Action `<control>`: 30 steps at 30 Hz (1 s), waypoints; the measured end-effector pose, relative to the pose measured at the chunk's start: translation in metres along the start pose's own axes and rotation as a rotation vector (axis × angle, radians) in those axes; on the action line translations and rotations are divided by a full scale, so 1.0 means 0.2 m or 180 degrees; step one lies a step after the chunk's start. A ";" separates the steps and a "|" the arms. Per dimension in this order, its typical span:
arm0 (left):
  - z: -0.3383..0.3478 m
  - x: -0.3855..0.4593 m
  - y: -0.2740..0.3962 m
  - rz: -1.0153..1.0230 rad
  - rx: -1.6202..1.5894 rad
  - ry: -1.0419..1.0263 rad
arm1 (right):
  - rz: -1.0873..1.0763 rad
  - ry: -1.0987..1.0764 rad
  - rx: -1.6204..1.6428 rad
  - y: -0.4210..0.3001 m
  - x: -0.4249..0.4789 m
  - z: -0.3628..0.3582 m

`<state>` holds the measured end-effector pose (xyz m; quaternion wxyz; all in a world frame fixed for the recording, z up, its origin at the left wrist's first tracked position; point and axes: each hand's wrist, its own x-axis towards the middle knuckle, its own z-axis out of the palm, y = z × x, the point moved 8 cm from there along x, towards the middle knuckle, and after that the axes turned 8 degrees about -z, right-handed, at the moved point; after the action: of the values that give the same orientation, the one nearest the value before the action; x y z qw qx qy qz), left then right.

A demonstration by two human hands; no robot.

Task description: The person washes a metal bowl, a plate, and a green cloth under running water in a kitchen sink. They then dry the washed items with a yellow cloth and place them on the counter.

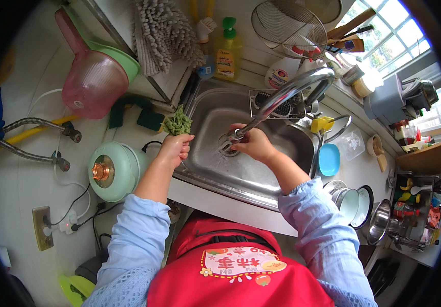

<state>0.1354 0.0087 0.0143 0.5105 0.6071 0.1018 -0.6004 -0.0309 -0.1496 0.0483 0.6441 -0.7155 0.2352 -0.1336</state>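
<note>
My left hand (175, 149) is closed around a crumpled green cloth-like bundle (178, 122), which sticks up above the fist at the left rim of the stainless steel sink (205, 153). What exactly the bundle is made of is hard to tell. Over the basin, my right hand (257, 144) has its fingers and thumb on either side of the lower end of the chrome faucet (282, 98). The spout partly hides those fingers. Water seems to run from the outlet toward the drain (228, 149).
Behind the sink stand a yellow dish soap bottle (226, 57) and a wire strainer (287, 28). A wire rack (278, 103) with a black brush spans the basin corner. A mint-green appliance (107, 170) is left; a blue dish (329, 159) and enamel bowls (347, 205) are right.
</note>
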 end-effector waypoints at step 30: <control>-0.07 -0.07 -0.03 0.0012 0.0047 -0.0011 | -0.0537 -0.3333 -0.2859 0.62 -0.45 0.40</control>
<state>0.1364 0.0291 0.0196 0.5073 0.6100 0.0953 -0.6012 -0.0889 -0.0413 -0.0745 0.3018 -0.8989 -0.1303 0.2898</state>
